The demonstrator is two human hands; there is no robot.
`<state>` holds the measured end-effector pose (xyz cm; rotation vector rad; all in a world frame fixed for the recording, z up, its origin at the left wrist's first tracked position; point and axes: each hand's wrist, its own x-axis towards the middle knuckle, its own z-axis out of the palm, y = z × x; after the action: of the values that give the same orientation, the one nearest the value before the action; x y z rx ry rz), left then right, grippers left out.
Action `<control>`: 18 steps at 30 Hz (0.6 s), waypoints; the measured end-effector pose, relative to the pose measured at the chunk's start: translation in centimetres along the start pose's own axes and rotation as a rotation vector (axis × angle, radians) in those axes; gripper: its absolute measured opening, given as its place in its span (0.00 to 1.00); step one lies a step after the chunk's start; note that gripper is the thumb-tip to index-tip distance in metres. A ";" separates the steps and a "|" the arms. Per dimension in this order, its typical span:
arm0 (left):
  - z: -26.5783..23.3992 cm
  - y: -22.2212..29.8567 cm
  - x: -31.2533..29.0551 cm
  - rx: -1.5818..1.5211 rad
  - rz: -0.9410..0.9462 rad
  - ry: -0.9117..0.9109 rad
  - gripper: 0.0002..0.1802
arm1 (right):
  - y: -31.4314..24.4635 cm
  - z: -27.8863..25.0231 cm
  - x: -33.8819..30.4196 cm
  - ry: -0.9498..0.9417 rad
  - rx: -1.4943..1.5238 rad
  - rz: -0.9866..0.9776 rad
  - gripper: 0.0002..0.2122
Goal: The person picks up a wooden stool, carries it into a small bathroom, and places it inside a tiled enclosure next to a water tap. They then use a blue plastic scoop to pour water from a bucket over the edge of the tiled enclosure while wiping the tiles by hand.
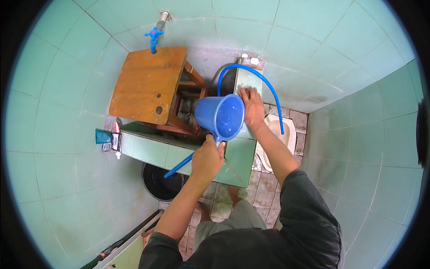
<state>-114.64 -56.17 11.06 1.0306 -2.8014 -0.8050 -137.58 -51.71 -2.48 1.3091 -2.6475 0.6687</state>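
Observation:
My left hand [208, 159] is closed around the handle of a blue plastic water dipper [207, 112]. The dipper is tilted, its mouth facing right and up, and I cannot tell how much water it holds. Just right of it, my right hand [253, 107] lies with fingers stretched out on the wet top of a green tiled ledge [239, 157]. A blue hose [237, 66] arches over the ledge beyond my right hand, one end hanging above the squat toilet [289, 130]. Another blue length shows below the dipper, beside my left hand, reaching toward a black tub [162, 184].
A wooden stool [145, 85] stands at the left behind the tiled wall, under a blue tap [154, 35]. Toothpaste and other toiletries [107, 138] sit in the left corner. Small white items [254, 61] rest at the ledge's far end. Patterned floor tiles [221, 209] lie below.

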 end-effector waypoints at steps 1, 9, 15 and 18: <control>-0.1 -0.3 -0.4 -0.003 -0.013 -0.006 0.19 | -0.8 0.5 -1.7 -0.016 0.006 -0.001 0.26; -2.1 -4.0 -6.4 -0.036 -0.056 -0.098 0.22 | -4.8 -2.5 -10.4 -0.071 -0.015 -0.108 0.25; -4.8 -6.9 -12.1 -0.010 -0.118 -0.168 0.21 | -14.6 0.5 -20.3 -0.071 0.046 -0.031 0.25; -5.9 -8.9 -14.8 -0.064 -0.135 -0.161 0.21 | -19.0 0.6 -22.2 -0.109 0.363 -0.102 0.25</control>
<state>-96.57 -55.43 13.68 1.2074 -2.8382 -1.0291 -108.94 -45.88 -3.10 1.5983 -2.6038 1.1337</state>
